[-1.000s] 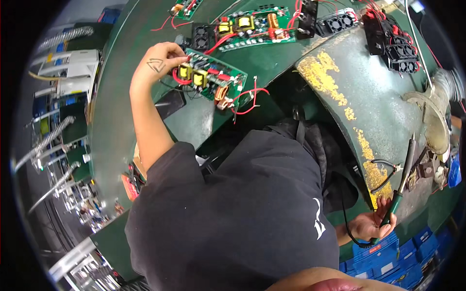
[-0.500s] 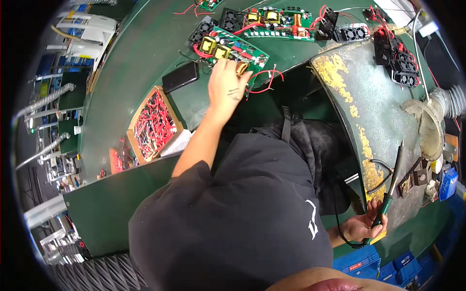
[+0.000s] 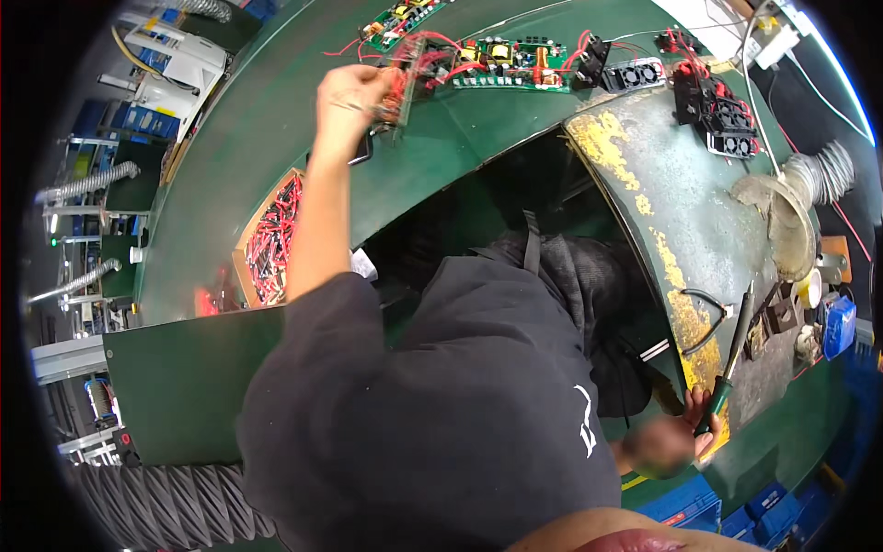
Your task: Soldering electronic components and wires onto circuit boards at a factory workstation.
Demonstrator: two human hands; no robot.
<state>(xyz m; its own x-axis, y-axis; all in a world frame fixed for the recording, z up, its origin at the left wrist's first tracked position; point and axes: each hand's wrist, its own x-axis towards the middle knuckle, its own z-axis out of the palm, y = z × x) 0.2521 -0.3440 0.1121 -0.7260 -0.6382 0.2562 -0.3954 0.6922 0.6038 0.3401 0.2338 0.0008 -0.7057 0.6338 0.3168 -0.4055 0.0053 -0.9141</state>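
My left hand (image 3: 345,103) is closed on the edge of a circuit board (image 3: 406,85), raised over the green bench and tilted nearly on edge. The board is smeared by motion, and red wires trail from its upper side. A black flat device (image 3: 362,152) lies partly hidden behind my left wrist. At the lower right, my right hand (image 3: 701,431) grips a soldering iron (image 3: 717,405) by its green handle, tip pointing up and away. Part of that hand is blurred.
A second circuit board (image 3: 510,64) with fans lies behind, another board (image 3: 402,20) at the far edge. A carton of red and black wires (image 3: 273,250) stands at left. On the worn metal plate (image 3: 685,175) sit black fan units (image 3: 722,115) and a fume hose (image 3: 819,175).
My left hand has lifted the circuit board off the bench and carried it left and away, turning it on edge. My right hand still holds the soldering iron. The view has shifted slightly.
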